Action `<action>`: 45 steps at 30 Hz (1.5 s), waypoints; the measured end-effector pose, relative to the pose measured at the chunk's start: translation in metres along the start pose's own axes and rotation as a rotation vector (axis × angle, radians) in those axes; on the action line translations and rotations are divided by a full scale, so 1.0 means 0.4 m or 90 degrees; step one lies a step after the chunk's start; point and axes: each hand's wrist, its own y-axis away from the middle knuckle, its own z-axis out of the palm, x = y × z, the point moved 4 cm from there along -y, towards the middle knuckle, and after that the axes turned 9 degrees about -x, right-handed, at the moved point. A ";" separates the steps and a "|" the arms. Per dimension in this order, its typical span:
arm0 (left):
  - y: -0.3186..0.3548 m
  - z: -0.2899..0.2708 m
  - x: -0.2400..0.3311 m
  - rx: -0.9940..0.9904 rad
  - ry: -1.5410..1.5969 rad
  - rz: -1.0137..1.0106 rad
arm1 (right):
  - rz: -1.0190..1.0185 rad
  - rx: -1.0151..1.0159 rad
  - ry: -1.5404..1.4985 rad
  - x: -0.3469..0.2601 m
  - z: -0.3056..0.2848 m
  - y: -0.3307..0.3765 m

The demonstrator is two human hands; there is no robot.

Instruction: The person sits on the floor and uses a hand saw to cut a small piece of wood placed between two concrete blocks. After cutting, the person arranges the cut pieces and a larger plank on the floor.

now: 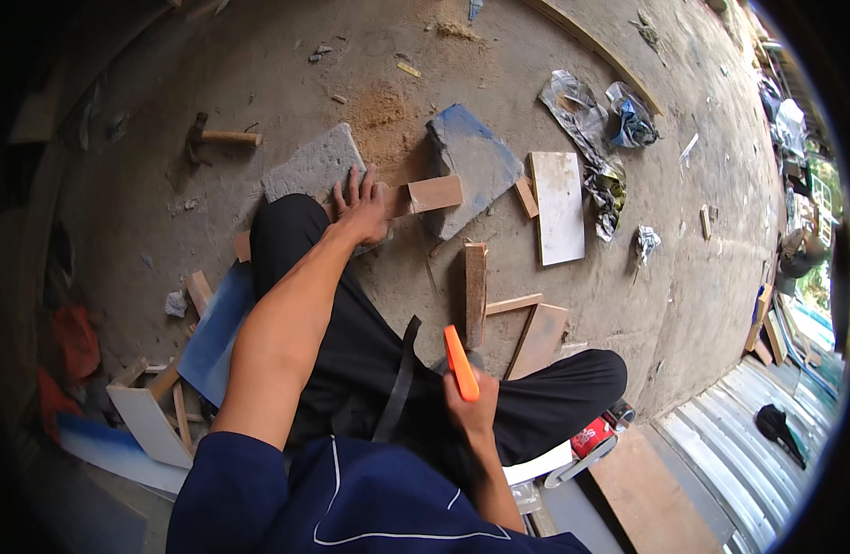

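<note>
My left hand [362, 214] reaches forward with its fingers spread over the grey concrete block [314, 162], its palm side against a short wooden board [435, 194]. The board's free end juts right onto a second block [473, 157], which has blue paint on it. Near my lap, my right hand [476, 403] is closed around an orange-handled tool [459, 363], its handle pointing up and forward. The tool's working end cannot be made out. An upright-looking strip of wood [476, 294] lies just ahead of this hand.
A hammer [224, 138] lies far left. Right of the blocks are a white board [557, 208] and crumpled plastic wrapping [577, 111]. Sawdust [379, 109] covers the floor beyond. By my right knee are a wooden offcut [539, 340] and a red can [591, 438]; corrugated metal sheeting [734, 434] lies farther right.
</note>
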 end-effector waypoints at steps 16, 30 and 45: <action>-0.020 0.006 0.012 -0.003 -0.003 0.002 | -0.017 0.012 0.024 0.009 0.044 -0.214; -0.022 0.010 0.010 0.006 -0.048 -0.004 | -0.036 0.029 0.010 0.019 0.060 -0.215; -0.024 0.042 -0.012 -0.027 -0.075 -0.022 | -0.008 -0.007 0.037 0.018 0.048 -0.141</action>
